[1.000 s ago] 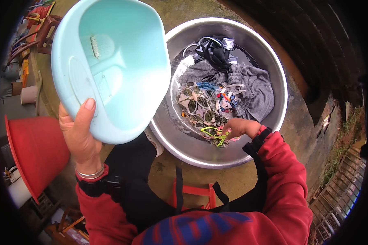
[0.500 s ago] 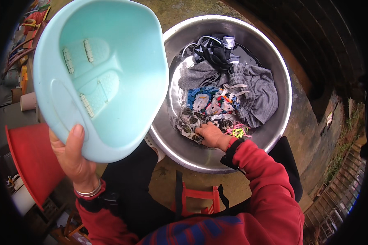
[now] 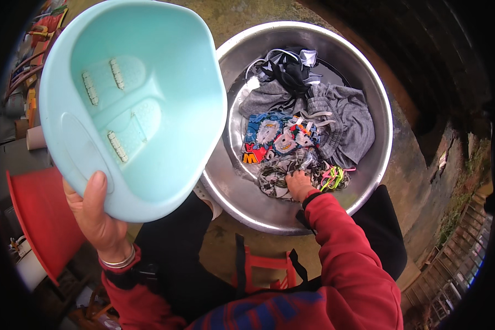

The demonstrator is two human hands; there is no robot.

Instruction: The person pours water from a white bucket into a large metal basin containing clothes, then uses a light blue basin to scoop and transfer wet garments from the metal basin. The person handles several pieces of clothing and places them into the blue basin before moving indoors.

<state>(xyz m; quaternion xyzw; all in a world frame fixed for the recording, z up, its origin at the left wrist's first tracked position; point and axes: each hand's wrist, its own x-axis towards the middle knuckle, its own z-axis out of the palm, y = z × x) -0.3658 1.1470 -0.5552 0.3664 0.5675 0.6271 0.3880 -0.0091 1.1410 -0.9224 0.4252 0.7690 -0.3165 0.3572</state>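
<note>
My left hand [image 3: 98, 220] grips the near rim of a pale turquoise foot basin [image 3: 170, 126], thumb on the inside. The foot basin is tilted toward me, and massage rollers show on its bottom. Inside a wide metal basin [image 3: 225, 195] at centre right, my right hand [image 3: 299, 185] is closed on a camouflage-patterned garment [image 3: 274, 175], its fingertips partly hidden in the cloth. Pink and yellow-green cords [image 3: 335, 177] lie just right of that hand. Beyond it are a colourful printed garment [image 3: 269, 132], grey drawstring pants [image 3: 349, 118] and a black-and-white garment [image 3: 289, 71].
A red tub [image 3: 44, 220] stands at the left. Close in front of me is a small red stool [image 3: 267, 267], between my dark-trousered legs. Household clutter lines the left edge. Some water shows in the metal basin's far part.
My right hand has moved right, and the camouflage garment has shifted with it. More of the colourful printed garment now shows. The foot basin has moved slightly left in my left hand.
</note>
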